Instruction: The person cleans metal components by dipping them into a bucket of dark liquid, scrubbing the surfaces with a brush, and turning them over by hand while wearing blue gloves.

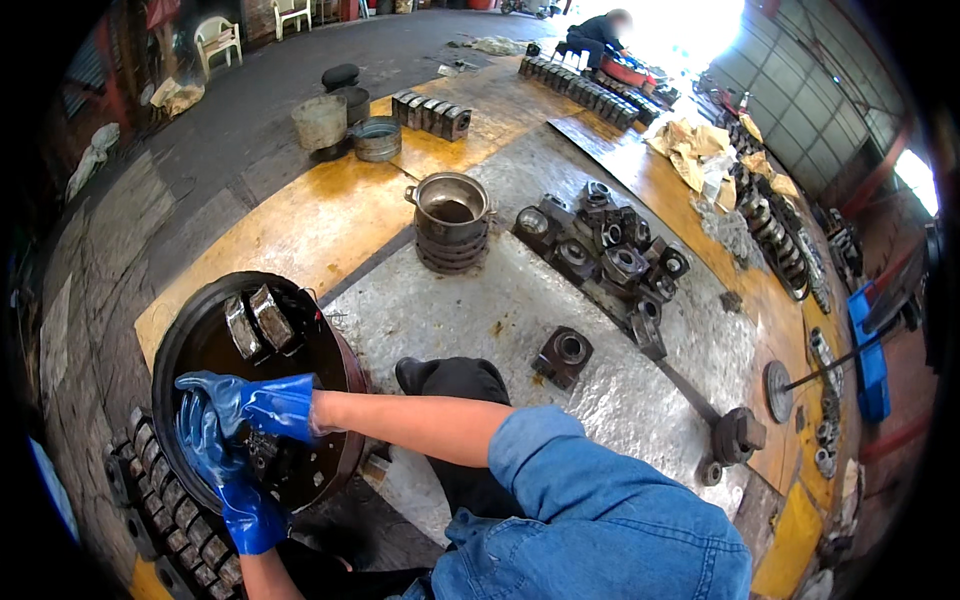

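Both my hands wear long blue rubber gloves and meet over the left side of a round tub [352,385] of dark brown liquid. My right hand [212,390] reaches across from the right and lies against my left hand [208,440], which comes up from below. The fingers of both look curled together; whatever they hold, if anything, is hidden. Just beyond them, two wet metal blocks [272,318] rest side by side at the tub's far part. Dark metal pieces [268,455] show in the tub beside my left glove.
A two-handled metal pot [450,205] stands on stacked rings ahead. Several greasy metal blocks [620,262] cluster on the metal sheet, with a single block [565,355] nearer. Rows of blocks [170,510] line the tub's left. Another person [595,40] crouches far off.
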